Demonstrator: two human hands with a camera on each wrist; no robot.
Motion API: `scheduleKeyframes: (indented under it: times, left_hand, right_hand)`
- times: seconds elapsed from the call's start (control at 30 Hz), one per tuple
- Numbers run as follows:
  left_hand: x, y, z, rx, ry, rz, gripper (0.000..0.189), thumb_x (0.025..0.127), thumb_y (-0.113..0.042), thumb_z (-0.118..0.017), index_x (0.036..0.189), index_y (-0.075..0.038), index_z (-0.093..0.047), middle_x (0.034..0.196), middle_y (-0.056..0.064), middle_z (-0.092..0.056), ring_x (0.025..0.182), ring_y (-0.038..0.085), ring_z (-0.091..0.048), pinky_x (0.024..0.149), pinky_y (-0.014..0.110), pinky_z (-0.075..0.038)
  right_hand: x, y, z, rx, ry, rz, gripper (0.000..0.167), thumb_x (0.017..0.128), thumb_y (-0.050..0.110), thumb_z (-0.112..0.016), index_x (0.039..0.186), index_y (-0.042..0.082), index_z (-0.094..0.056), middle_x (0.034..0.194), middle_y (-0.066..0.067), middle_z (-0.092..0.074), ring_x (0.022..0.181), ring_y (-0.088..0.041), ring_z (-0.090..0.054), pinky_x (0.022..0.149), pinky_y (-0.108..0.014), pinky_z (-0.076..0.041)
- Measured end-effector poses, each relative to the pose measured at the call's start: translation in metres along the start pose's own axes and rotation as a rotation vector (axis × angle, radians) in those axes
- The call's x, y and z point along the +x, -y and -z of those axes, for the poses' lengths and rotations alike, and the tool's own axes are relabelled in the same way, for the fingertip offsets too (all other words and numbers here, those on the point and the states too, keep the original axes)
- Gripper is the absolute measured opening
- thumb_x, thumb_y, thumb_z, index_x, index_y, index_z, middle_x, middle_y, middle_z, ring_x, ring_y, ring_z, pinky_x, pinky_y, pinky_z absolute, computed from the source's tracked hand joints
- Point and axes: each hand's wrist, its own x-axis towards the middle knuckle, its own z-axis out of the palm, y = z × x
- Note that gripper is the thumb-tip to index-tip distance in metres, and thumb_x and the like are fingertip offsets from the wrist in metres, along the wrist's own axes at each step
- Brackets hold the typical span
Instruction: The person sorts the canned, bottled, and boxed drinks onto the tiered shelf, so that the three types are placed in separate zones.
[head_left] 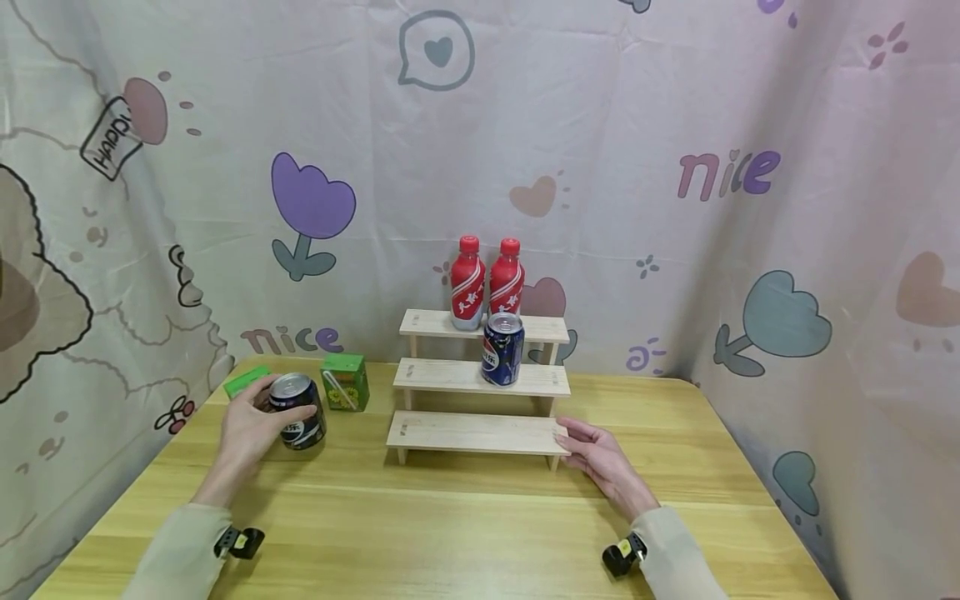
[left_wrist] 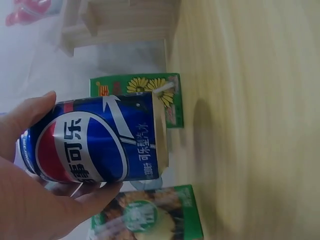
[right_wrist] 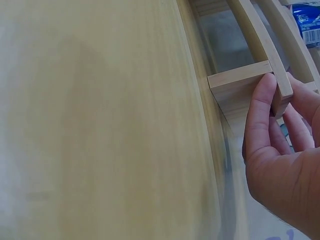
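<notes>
Lower L of frame, person's L grip [head_left: 251,425] clasps blue can [head_left: 297,412] over bench [head_left: 375,533], near green box [head_left: 347,383]; ctr, wooden stand [head_left: 442,377] w/ 2 red bottles [head_left: 467,287], 2nd can [head_left: 502,350]; lower R of ctr, R grip [head_left: 600,458] pinches btm shelf [head_left: 472,432].

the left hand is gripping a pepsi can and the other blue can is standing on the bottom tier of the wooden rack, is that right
Not quite: the other blue can is standing on the middle tier of the wooden rack, as the head view shows. The left hand is indeed gripping a Pepsi can.
</notes>
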Motion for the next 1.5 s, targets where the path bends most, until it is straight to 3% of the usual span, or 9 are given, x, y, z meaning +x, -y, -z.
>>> scheduleKeyframes:
  times: [0.37,0.47,0.67,0.9,1.1,1.33,1.5]
  left_hand:
    - [-0.002,-0.018,-0.009,-0.075,0.044,0.011,0.102,0.075,-0.037,-0.086,0.152,-0.005,-0.027,0.148,0.025,-0.043,0.133,0.041,-0.044,0.107,0.057,-0.039]
    - [-0.002,-0.022,-0.012,-0.065,0.039,-0.027,0.094,0.077,-0.039,-0.084,0.15,-0.008,-0.033,0.145,0.023,-0.049,0.129,0.038,-0.048,0.103,0.054,-0.043]
    - [0.001,-0.03,-0.022,-0.012,-0.013,-0.109,0.078,0.079,-0.045,-0.08,0.142,-0.015,-0.046,0.133,0.013,-0.059,0.117,0.025,-0.055,0.089,0.03,-0.048]
    - [0.005,-0.043,-0.035,-0.025,-0.047,-0.167,0.08,0.079,-0.042,-0.081,0.145,-0.016,-0.044,0.135,0.016,-0.057,0.121,0.033,-0.056,0.094,0.042,-0.05]
    - [0.005,-0.056,-0.047,-0.083,-0.053,-0.224,0.075,0.079,-0.035,-0.082,0.143,-0.015,-0.048,0.131,0.014,-0.058,0.114,0.027,-0.058,0.081,0.013,-0.047]
    - [0.005,-0.07,-0.063,-0.173,-0.032,-0.266,0.073,0.079,-0.032,-0.083,0.143,-0.018,-0.05,0.132,0.014,-0.057,0.114,0.028,-0.059,0.09,0.034,-0.052]
    - [0.007,-0.077,-0.074,-0.181,-0.061,-0.31,0.072,0.077,-0.03,-0.085,0.139,-0.015,-0.053,0.128,0.012,-0.061,0.111,0.026,-0.061,0.081,0.014,-0.05]
  right_hand:
    - [0.001,-0.001,-0.002,-0.004,-0.004,0.006,0.058,0.089,0.007,-0.071,0.141,0.001,-0.049,0.144,-0.022,-0.049,0.088,-0.015,-0.07,0.069,-0.021,-0.057]
    - [0.001,-0.001,-0.002,-0.007,-0.005,0.004,0.057,0.089,0.007,-0.071,0.141,0.001,-0.049,0.144,-0.022,-0.049,0.089,-0.015,-0.07,0.07,-0.021,-0.057]
    - [0.0,-0.001,-0.002,-0.006,-0.004,0.006,0.057,0.089,0.006,-0.07,0.142,0.001,-0.049,0.145,-0.023,-0.048,0.089,-0.015,-0.07,0.069,-0.021,-0.057]
    - [0.0,-0.001,-0.001,0.003,-0.008,0.003,0.058,0.089,0.006,-0.071,0.142,0.001,-0.049,0.144,-0.021,-0.049,0.087,-0.013,-0.069,0.069,-0.021,-0.057]
    - [-0.001,-0.001,0.0,0.003,-0.01,0.004,0.057,0.089,0.007,-0.071,0.142,0.0,-0.049,0.143,-0.019,-0.051,0.087,-0.012,-0.069,0.069,-0.02,-0.057]
    - [0.0,-0.002,0.0,0.006,-0.012,0.004,0.057,0.089,0.007,-0.071,0.141,0.0,-0.05,0.137,-0.015,-0.057,0.085,-0.011,-0.068,0.068,-0.021,-0.057]
    - [0.0,-0.002,0.0,0.005,-0.009,0.008,0.056,0.089,0.007,-0.071,0.14,0.0,-0.051,0.13,-0.01,-0.062,0.084,-0.01,-0.068,0.068,-0.021,-0.057]
